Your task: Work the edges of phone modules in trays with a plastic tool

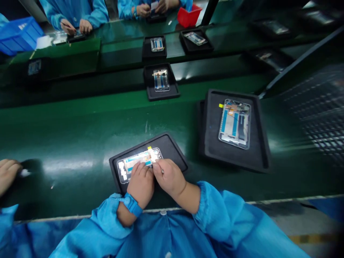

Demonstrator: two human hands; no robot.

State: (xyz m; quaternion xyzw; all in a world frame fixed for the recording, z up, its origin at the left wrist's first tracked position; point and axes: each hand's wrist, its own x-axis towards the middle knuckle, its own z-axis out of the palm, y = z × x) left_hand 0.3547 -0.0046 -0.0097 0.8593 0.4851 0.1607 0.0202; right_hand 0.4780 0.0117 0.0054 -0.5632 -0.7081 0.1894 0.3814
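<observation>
An open phone frame [123, 172], with blue strips and a yellow tab inside a clear rim, lies in a black tray [173, 150] in front of me. My left hand [140, 183], with a blue wristband at its wrist, has its bent fingers together on the near edge of that frame. Close beside it, my right hand [170, 178] is closed in a pinch over the frame's right end. A small light tip shows at those fingers, but what they hold is too hidden to name.
To the right, another phone frame [235, 123] rests in the top tray of a black stack [258, 150]. More trayed frames [161, 80] sit along the green bench [67, 125]. Across it are co-workers' hands, a blue bin [21, 36] and a red bin [189, 16]. Another person's hand [8, 173] is at left.
</observation>
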